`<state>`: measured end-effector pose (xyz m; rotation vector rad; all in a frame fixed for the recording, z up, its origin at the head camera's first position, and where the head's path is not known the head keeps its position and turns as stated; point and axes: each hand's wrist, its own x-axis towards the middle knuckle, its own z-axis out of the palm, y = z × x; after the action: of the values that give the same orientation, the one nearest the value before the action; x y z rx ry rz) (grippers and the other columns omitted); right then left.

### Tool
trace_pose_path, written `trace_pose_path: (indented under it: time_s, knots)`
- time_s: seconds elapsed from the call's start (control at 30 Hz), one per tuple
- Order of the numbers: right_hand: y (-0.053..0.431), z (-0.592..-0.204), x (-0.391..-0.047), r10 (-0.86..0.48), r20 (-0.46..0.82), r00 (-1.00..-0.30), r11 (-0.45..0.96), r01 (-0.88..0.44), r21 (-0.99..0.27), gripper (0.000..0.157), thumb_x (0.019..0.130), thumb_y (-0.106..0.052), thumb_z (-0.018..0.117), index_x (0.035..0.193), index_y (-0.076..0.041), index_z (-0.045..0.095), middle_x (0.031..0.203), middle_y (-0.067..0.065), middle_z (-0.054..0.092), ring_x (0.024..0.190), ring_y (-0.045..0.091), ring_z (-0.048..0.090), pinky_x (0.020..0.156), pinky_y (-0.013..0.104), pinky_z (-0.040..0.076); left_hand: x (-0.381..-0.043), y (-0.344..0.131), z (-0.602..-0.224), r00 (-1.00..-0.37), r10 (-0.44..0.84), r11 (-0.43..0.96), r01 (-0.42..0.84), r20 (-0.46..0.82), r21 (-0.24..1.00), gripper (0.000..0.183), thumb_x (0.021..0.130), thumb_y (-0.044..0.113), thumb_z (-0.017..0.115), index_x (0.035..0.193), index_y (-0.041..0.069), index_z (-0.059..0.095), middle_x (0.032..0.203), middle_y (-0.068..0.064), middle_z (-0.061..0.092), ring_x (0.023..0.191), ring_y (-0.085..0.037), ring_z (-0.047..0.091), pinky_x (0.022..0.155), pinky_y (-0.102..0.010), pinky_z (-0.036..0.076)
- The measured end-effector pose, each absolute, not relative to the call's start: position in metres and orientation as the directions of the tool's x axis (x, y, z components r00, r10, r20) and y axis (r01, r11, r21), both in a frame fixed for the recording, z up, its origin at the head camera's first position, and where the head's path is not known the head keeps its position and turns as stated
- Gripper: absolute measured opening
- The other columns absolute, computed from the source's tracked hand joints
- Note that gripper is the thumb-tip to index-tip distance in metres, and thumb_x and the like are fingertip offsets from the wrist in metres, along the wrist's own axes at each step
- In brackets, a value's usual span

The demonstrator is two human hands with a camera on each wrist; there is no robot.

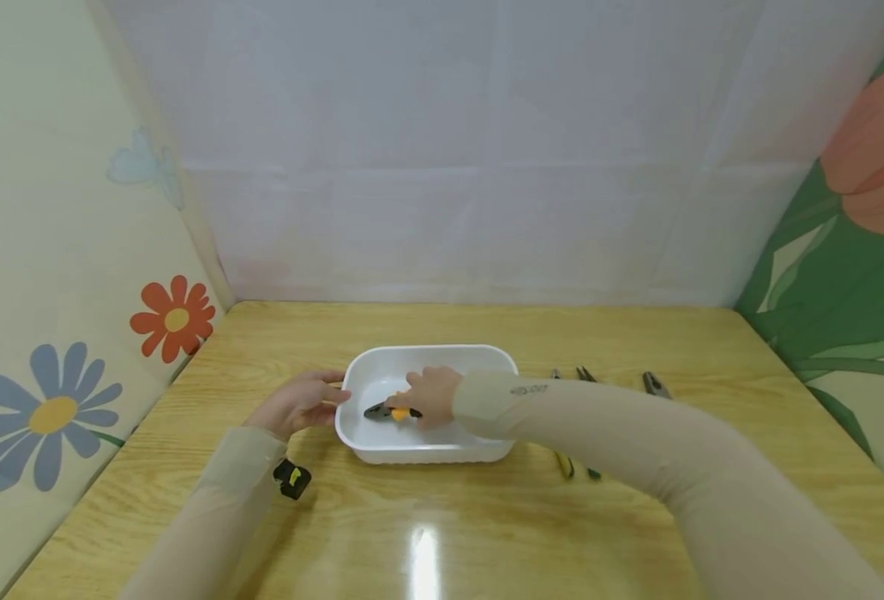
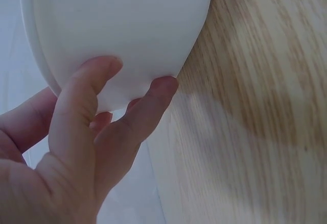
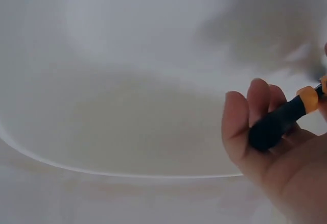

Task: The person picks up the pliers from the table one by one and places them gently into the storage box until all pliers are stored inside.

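A white plastic basin stands on the wooden table. At its left end my left hand holds the wall; in the left wrist view, fingertips press against the outer side of the basin. My right hand reaches down inside the basin and grips pliers with black and orange handles. Their dark head points left, low over the basin floor. In the right wrist view, the fingers curl round a black handle with an orange band. The palm hides part of the pliers.
Right of the basin, partly under the right sleeve, lie pliers with yellow handles, a tool with green handles and another dark-headed tool. A small black object with a yellow mark is beside the left sleeve.
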<state>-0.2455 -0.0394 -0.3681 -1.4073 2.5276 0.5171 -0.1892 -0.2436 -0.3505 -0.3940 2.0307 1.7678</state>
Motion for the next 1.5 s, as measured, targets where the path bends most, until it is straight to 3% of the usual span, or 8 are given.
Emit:
trace_pose_path:
  time_s: [0.2,0.5,0.8,0.97,1.17,1.33,1.5]
  knots:
    - [-0.045,-0.373,-0.246,-0.694,-0.458,-0.555,0.553,-0.819,0.154,0.064,0.097,-0.030,0.056,0.152,-0.044,0.027,0.130,0.007,0.051,0.099,0.020,0.054,0.077,0.034,0.052,-0.187,-0.242,-0.349,-0.874,0.062,0.147,-0.469,-0.482,0.871,0.059,0.098,-0.005,0.047,0.149,-0.010,0.019,0.138,-0.034,0.036,0.087,-0.021,0.062,0.070,-0.021,0.057]
    - [-0.042,-0.383,-0.244,-0.698,-0.465,-0.545,0.543,-0.826,0.154,0.073,0.093,-0.035,0.062,0.154,-0.041,0.022,0.124,0.006,0.053,0.090,0.018,0.055,0.067,0.029,0.051,-0.187,-0.242,-0.350,-0.874,0.057,0.139,-0.472,-0.483,0.871,0.058,0.097,-0.006,0.048,0.149,-0.010,0.021,0.136,-0.033,0.039,0.080,-0.017,0.062,0.064,-0.018,0.055]
    - [-0.027,-0.376,-0.253,-0.702,-0.460,-0.545,0.603,-0.798,0.025,0.069,0.096,-0.036,0.060,0.153,-0.042,0.023,0.139,0.007,0.049,0.117,0.024,0.053,0.093,0.039,0.049,-0.188,-0.243,-0.350,-0.882,0.065,0.133,-0.457,-0.467,0.880,0.058,0.097,-0.006,0.047,0.148,-0.011,0.021,0.137,-0.032,0.037,0.082,-0.017,0.060,0.067,-0.018,0.055]
    - [-0.009,-0.353,-0.248,-0.737,-0.418,-0.531,0.613,-0.786,-0.082,0.062,0.097,-0.032,0.058,0.153,-0.034,0.031,0.143,0.011,0.047,0.126,0.027,0.048,0.104,0.042,0.041,-0.188,-0.243,-0.351,-0.880,0.060,0.139,-0.459,-0.470,0.877,0.059,0.097,-0.006,0.047,0.149,-0.011,0.020,0.140,-0.033,0.035,0.083,-0.017,0.060,0.068,-0.018,0.055]
    - [0.017,-0.328,-0.241,-0.791,-0.344,-0.507,0.580,-0.800,-0.153,0.060,0.099,-0.029,0.058,0.153,-0.024,0.033,0.146,0.020,0.043,0.133,0.033,0.042,0.109,0.045,0.037,-0.190,-0.241,-0.352,-0.872,0.033,0.157,-0.477,-0.488,0.865,0.058,0.097,-0.005,0.049,0.149,-0.009,0.022,0.140,-0.032,0.037,0.084,-0.017,0.061,0.069,-0.019,0.055]
    - [0.033,-0.315,-0.236,-0.802,-0.307,-0.512,0.579,-0.792,-0.191,0.059,0.099,-0.026,0.059,0.152,-0.020,0.035,0.146,0.022,0.041,0.131,0.036,0.043,0.107,0.047,0.039,-0.192,-0.241,-0.353,-0.866,0.033,0.134,-0.491,-0.499,0.861,0.058,0.098,-0.005,0.048,0.149,-0.009,0.022,0.139,-0.031,0.038,0.081,-0.017,0.062,0.066,-0.019,0.056]
    - [0.052,-0.311,-0.235,-0.836,-0.239,-0.493,0.543,-0.807,-0.233,0.057,0.098,-0.022,0.060,0.150,-0.014,0.038,0.130,0.019,0.054,0.112,0.030,0.055,0.094,0.043,0.049,-0.192,-0.241,-0.351,-0.864,0.040,0.121,-0.495,-0.502,0.861,0.058,0.098,-0.005,0.047,0.150,-0.009,0.021,0.141,-0.033,0.035,0.082,-0.018,0.063,0.067,-0.020,0.057]
